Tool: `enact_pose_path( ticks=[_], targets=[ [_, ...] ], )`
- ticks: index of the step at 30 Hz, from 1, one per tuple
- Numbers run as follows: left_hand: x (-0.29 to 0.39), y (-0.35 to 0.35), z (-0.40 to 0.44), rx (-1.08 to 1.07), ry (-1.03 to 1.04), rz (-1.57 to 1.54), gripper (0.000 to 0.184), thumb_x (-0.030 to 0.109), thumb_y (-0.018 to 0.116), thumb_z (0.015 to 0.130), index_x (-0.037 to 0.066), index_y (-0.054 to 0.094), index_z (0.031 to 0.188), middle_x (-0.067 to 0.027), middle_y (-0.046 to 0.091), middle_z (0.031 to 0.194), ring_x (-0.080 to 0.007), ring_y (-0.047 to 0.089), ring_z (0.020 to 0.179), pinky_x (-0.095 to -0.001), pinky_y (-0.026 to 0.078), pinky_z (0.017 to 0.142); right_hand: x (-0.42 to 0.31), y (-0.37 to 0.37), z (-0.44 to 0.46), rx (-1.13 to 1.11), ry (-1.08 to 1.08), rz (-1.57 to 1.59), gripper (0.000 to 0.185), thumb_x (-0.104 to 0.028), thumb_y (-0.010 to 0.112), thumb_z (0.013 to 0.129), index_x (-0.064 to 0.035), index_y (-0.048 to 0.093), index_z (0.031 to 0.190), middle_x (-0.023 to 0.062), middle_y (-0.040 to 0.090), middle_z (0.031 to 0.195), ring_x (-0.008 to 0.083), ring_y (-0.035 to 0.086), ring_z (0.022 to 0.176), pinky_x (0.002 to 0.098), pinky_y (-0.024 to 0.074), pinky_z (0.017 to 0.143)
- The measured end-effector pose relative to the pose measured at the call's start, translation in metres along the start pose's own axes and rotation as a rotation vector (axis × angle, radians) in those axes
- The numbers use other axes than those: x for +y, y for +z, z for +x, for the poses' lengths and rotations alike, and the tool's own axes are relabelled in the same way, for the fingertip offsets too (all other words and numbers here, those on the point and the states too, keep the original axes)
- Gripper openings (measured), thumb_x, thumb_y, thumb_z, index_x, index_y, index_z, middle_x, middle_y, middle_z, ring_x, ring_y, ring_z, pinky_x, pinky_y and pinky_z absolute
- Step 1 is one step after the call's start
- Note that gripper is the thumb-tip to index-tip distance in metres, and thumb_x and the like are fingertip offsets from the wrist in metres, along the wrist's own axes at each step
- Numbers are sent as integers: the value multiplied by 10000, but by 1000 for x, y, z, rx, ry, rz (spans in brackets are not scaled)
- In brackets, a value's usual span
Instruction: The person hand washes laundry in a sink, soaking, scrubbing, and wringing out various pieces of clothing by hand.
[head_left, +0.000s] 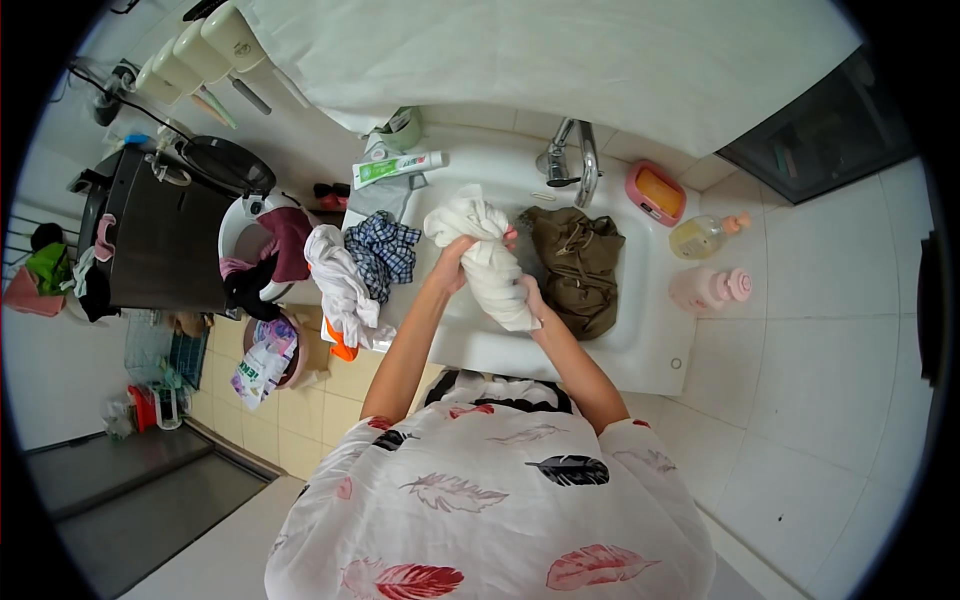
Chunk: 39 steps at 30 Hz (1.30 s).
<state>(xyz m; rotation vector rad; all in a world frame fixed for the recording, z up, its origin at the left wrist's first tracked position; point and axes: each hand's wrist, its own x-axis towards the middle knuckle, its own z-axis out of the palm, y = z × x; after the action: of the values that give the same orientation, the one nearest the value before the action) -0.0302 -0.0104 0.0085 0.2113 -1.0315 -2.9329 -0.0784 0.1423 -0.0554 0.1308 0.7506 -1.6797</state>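
A bunched, twisted white cloth (495, 280) is held above the white sink (455, 340). My left hand (455, 265) is closed around its upper middle part. Lower down, my right hand (535, 302) grips the same cloth near its bottom end. The cloth covers some fingers of both hands. Just right of it, a brown garment (575, 265) with a drawstring lies in the basin, close to my right hand. A blue checked cloth (382, 255) rests on the sink's left ledge, beside a white garment (340, 285) that hangs over the edge.
The faucet (585, 165) rises at the back of the sink. Along the right stand a soap dish (656, 193), a yellowish pump bottle (705, 238) and a pink bottle (708, 288). A toothpaste tube (400, 168) lies back left. Further left, clothes spill from a white tub (232, 235).
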Motion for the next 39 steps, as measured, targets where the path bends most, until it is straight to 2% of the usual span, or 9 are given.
enact_pose_path(
  ticks=[4, 6, 9, 13, 16, 24, 26, 30, 39],
  targets=[
    [-14, -13, 10, 226, 133, 54, 394, 201, 367, 770, -50, 458, 1060, -163, 550, 977, -243, 545, 885, -331, 434, 796, -20, -10, -3, 34, 97, -193, 298, -233, 438, 760, -20, 528, 948, 103, 579, 852, 210, 575, 759, 310, 477, 694],
    [-13, -11, 12, 408, 254, -25, 313, 200, 406, 759, -19, 516, 953, -126, 574, 840, -220, 564, 762, -316, 460, 704, -44, 24, -25, -11, 247, -344, 424, -195, 510, 753, -28, 419, 1133, 87, 532, 991, 205, 534, 870, 303, 447, 745],
    [-11, -14, 16, 506, 264, -158, 295, 222, 398, 769, 1, 527, 915, -106, 575, 805, -211, 554, 751, -322, 453, 707, -46, 28, -41, -144, -50, -657, 939, -194, 650, 697, -119, -51, 1318, 128, 187, 1306, 232, 264, 1184, 351, 314, 925],
    [-6, -7, 17, 635, 335, -133, 276, 216, 416, 763, 10, 541, 898, -98, 576, 818, -217, 556, 745, -326, 457, 697, -19, 38, -49, 187, -740, -1440, 1101, -252, 766, 540, -70, 2, 1311, 204, 54, 1334, 355, 137, 1229, 425, 218, 977],
    [-11, 5, 18, 755, 353, -140, 264, 218, 425, 761, 21, 553, 880, -94, 576, 820, -223, 557, 747, -338, 460, 709, -6, 56, -47, 316, -841, -1659, 1088, -203, 760, 525, -41, 12, 1299, 228, 38, 1329, 386, 125, 1225, 435, 201, 986],
    [-13, 15, 16, 692, 289, -38, 249, 176, 468, 750, 2, 551, 909, -115, 578, 863, -218, 563, 780, -342, 463, 731, -20, 55, -24, 435, -990, -1398, 845, -162, 708, 577, -13, 221, 1251, 223, 453, 1121, 372, 444, 1031, 377, 389, 846],
    [-9, 23, 11, 668, 298, 36, 249, 161, 466, 749, -5, 548, 916, -120, 577, 867, -216, 565, 776, -340, 464, 729, -17, 51, -20, 428, -736, -1312, 653, -172, 686, 613, 3, 373, 1158, 172, 563, 962, 321, 548, 891, 338, 429, 781],
    [5, 21, 5, 468, 263, 93, 242, 98, 485, 712, -41, 539, 903, -114, 580, 839, -199, 572, 740, -296, 463, 684, -15, 43, -10, 192, -699, -1022, 482, -147, 675, 613, 3, 492, 1032, 108, 593, 910, 231, 571, 835, 316, 433, 751],
    [28, 6, 4, 141, -51, -83, 310, 130, 411, 702, -83, 503, 907, -146, 559, 853, -233, 553, 783, -314, 448, 712, -3, 35, -10, 10, 42, -218, 336, -36, 538, 567, -15, 530, 903, 60, 542, 727, 159, 516, 601, 245, 404, 530]
  ],
)
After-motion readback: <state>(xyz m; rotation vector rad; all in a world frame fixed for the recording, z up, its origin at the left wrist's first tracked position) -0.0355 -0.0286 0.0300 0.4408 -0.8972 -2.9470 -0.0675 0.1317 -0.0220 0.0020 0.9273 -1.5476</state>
